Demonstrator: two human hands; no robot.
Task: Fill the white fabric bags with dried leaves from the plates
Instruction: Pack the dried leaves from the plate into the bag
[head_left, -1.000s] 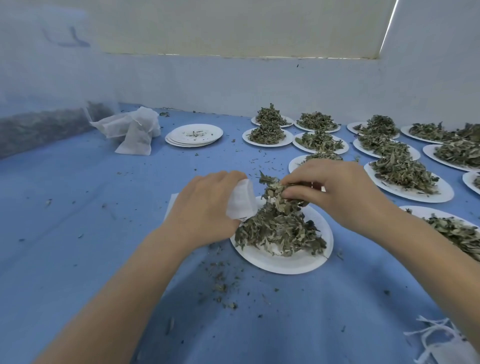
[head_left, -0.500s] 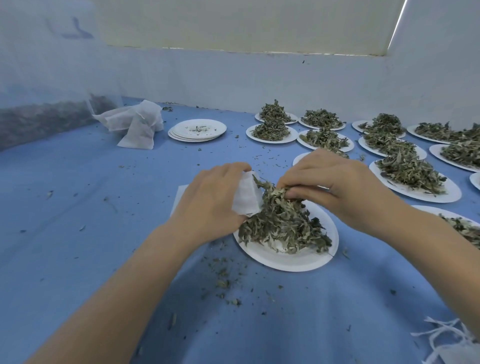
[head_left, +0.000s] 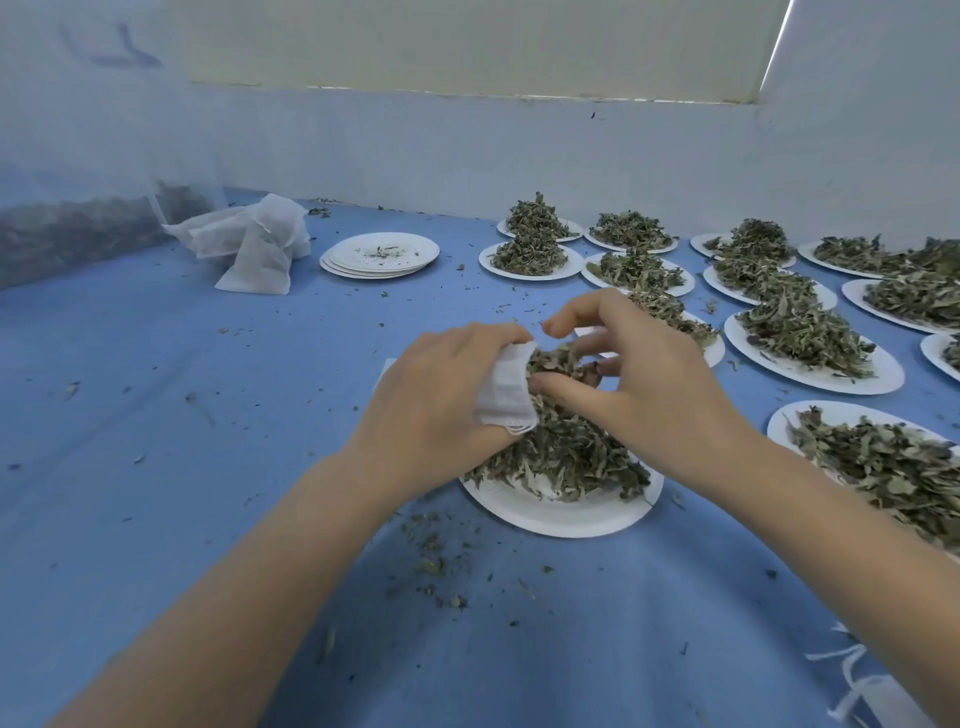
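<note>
Over the plate (head_left: 561, 512), my left hand (head_left: 441, 410) grips the bag (head_left: 506, 389) by its mouth, while my right hand (head_left: 639, 379), fingers curled, pinches leaves (head_left: 566, 452) against that opening.

Table cover (head_left: 156, 415) showing plain mid-blue, speckled with dark green crumbs. Paper plates (head_left: 561, 512) appearing plain white. Dried leaves (head_left: 566, 457) showing dull grey-green, paler silvery undersides mixing in (no brown seen). Fabric bag (head_left: 506, 392) appearing white, faint woven texture. Spare bags (head_left: 249, 241) showing same white, slightly translucent. Wall (head_left: 467, 150) appearing pale blue-white.
</note>
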